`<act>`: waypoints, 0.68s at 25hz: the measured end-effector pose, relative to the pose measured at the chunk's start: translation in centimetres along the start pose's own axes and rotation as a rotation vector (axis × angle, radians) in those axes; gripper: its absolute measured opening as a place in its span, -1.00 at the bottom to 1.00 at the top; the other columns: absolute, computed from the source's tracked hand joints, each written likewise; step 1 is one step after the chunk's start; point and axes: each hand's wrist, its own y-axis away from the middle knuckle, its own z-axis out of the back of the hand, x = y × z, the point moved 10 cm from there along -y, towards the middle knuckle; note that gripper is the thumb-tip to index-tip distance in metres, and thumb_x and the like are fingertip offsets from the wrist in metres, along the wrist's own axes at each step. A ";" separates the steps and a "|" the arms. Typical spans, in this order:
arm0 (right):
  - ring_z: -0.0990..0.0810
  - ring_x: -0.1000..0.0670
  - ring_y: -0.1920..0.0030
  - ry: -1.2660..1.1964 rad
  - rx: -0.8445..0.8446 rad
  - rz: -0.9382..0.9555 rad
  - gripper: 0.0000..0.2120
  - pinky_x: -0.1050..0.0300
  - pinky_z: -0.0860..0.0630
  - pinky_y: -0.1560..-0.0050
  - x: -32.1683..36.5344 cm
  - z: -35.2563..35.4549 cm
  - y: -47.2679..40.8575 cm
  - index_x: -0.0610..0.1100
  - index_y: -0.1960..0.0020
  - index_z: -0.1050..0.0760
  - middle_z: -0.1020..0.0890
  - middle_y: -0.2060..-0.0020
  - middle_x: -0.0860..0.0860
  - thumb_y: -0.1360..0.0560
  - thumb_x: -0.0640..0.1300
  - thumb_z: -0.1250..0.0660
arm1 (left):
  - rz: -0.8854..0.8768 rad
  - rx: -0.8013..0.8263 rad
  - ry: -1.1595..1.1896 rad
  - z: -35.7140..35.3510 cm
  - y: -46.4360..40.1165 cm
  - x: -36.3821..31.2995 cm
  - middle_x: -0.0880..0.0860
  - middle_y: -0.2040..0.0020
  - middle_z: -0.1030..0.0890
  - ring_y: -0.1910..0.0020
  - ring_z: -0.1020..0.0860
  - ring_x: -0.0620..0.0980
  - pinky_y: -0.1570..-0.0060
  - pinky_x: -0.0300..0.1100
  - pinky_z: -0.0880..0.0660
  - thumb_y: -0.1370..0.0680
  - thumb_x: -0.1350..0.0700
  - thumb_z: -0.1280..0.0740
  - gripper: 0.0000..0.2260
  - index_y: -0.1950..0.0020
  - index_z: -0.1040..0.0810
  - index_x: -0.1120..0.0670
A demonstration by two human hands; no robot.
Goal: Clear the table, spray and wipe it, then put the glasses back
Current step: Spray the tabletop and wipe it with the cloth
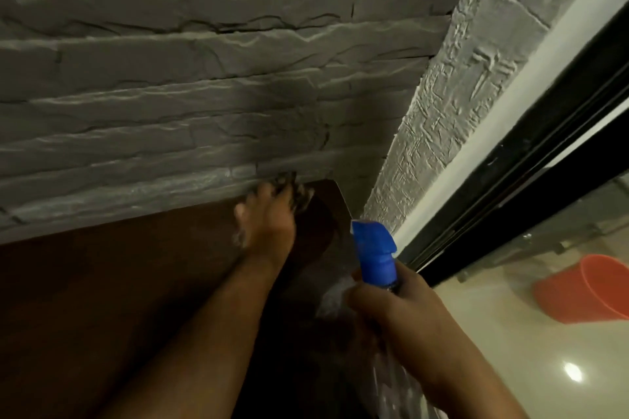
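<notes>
A: Table (102, 299) is lying dark brown under both arms, running up to the grey stone-effect wall (204, 78); what is nearest?

B: Nearest, the right hand (401, 309) is curling its fingers round the neck of a clear spray bottle (374, 258); the blue trigger head is pointing up and away toward the far corner of the table; I cannot tell whether a finger is pressing the trigger.

A: And the bottle's contents?

B: The clear body is hanging below the hand, blurred; I cannot tell how full it is.

A: Further out?

B: The left hand (269, 218) is reaching to the far right corner, against the wall; its fingers are looking bent over something pale and dark, perhaps a cloth, but blur is hiding what it is, so I cannot tell whether it is gripping anything.

A: Which step, then?

B: No glasses are showing, so I am judging the clearing done and the spraying and wiping under way; next, I would say, calls for aiming the nozzle at dry wood and sweeping the wiping hand back from the corner.

A: Anything beyond?

B: Right of the table, past a black-framed glass panel (510, 180), an orange bucket (585, 292) is lying tilted on a pale glossy floor; its inside is not showing.
</notes>
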 end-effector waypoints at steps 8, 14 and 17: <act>-0.57 0.04 0.43 -0.050 0.059 -0.005 -0.69 0.10 -0.52 0.29 -0.1 -0.1 0.8 -0.06 0.11 -0.54 -0.59 0.46 0.03 -0.16 -0.05 -0.42 | -0.189 0.034 0.001 -0.6 4.0 -0.4 0.03 -0.27 -0.42 -0.09 -0.46 0.06 -0.07 -0.01 -0.37 -0.55 0.10 -0.24 -0.54 -0.43 -0.33 -0.17; -0.55 0.08 0.46 -0.066 0.007 0.033 -0.72 0.10 -0.49 0.32 -1.4 0.8 1.2 0.01 0.26 -0.59 -0.60 0.47 0.04 -0.04 0.04 -0.41 | -0.323 0.178 0.061 -2.7 2.5 -10.5 0.03 -0.26 -0.38 -0.14 -0.42 0.11 -0.12 0.01 -0.34 -0.54 0.02 -0.25 -0.60 -0.38 -0.36 -0.18; -0.59 0.07 0.40 -0.064 0.021 0.033 -0.57 0.04 -0.54 0.22 -1.2 1.7 1.7 0.06 0.17 -0.61 -0.64 0.43 0.04 0.04 0.11 -0.41 | -0.309 0.065 0.019 -1.3 5.1 -3.0 -0.01 -0.28 -0.41 -0.10 -0.47 0.08 -0.07 0.00 -0.37 -0.56 0.09 -0.18 -0.57 -0.42 -0.34 -0.21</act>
